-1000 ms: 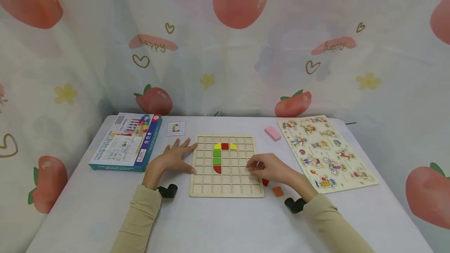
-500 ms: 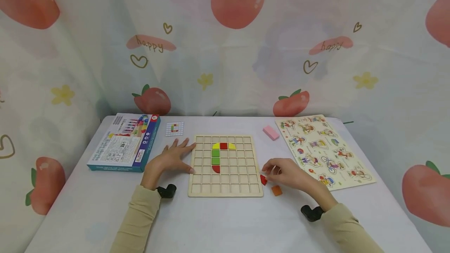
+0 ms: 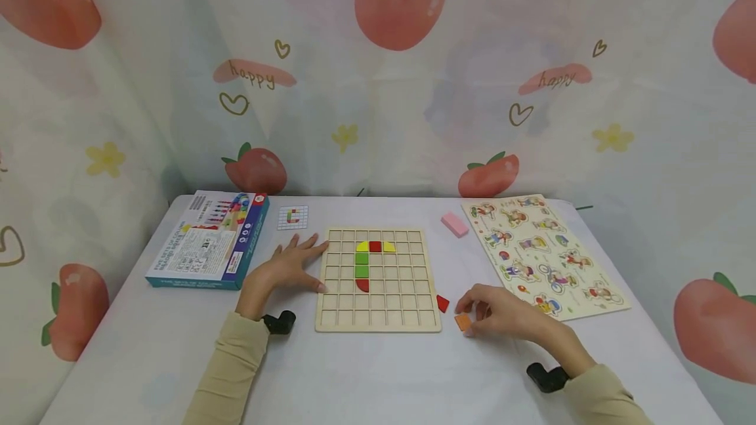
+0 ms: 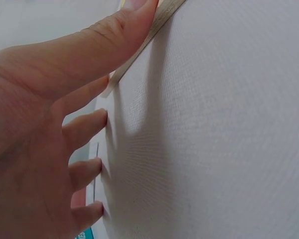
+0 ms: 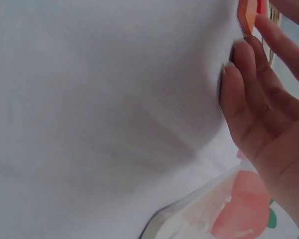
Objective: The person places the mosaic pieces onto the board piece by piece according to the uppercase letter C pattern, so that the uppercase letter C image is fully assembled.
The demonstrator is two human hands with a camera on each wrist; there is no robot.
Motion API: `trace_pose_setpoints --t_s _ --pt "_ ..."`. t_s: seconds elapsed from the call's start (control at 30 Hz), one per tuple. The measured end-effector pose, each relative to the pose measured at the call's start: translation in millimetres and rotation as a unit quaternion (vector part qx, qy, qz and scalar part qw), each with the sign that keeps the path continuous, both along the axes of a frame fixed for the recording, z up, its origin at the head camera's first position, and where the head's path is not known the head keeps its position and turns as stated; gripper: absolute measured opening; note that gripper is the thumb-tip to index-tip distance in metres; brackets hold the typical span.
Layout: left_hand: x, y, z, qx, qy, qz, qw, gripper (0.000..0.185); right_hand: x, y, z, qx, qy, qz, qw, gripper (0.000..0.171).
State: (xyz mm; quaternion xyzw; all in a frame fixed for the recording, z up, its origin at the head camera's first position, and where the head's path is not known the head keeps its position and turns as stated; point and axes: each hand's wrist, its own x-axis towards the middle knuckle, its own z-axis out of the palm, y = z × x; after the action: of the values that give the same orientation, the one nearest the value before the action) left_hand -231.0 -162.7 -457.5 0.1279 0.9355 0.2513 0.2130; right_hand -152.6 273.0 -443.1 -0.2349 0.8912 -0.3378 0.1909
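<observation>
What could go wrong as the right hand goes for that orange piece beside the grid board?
1. The orange piece lies flat on the cloth; the right hand touches it only with its fingers, so it may slide away instead of lifting.
2. The red piece sits loose close by and could get knocked.
3. The left hand only rests flat against the grid board edge, so a bump could shift the placed tiles.

I saw the grid board (image 3: 378, 281) at the table's (image 3: 366, 379) centre, a box (image 3: 207, 241) to its left, a card (image 3: 293, 216) behind its left corner, a picture puzzle (image 3: 546, 251) to its right, two loose pieces (image 3: 442, 303) just beside its right edge.
</observation>
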Motion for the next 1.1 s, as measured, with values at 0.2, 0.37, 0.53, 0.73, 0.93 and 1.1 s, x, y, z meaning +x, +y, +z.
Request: trace_pose_setpoints --t_s 0.2,0.37,0.53,0.73,0.93,1.1 --pt "0.1 -1 -0.8 0.002 0.001 -0.005 1.0000 0.099 2.7 -6 -5.3 0.020 0.031 0.005 0.999 0.022" --pt "1.3 -2 -1.8 0.004 0.000 -0.008 1.0000 0.099 2.0 -10 -4.4 0.028 0.029 0.005 0.999 0.021" --pt "1.9 -1 0.0 0.006 0.003 -0.005 1.0000 0.099 -2.5 -12 0.4 0.010 0.020 0.014 1.000 0.012" --pt "2.9 2 1.2 0.012 0.009 -0.003 0.9999 0.099 -9.8 -18 4.7 -0.042 0.019 0.028 0.999 0.012" --pt "2.8 1 -0.2 0.009 0.007 0.000 0.9999 0.099 -18.6 -33 2.1 -0.082 0.006 0.034 0.996 0.018" --pt "2.7 0 -1.6 0.009 0.005 -0.002 0.9999 0.099 -27.5 -45 -3.4 -0.099 -0.015 0.017 0.995 0.018"
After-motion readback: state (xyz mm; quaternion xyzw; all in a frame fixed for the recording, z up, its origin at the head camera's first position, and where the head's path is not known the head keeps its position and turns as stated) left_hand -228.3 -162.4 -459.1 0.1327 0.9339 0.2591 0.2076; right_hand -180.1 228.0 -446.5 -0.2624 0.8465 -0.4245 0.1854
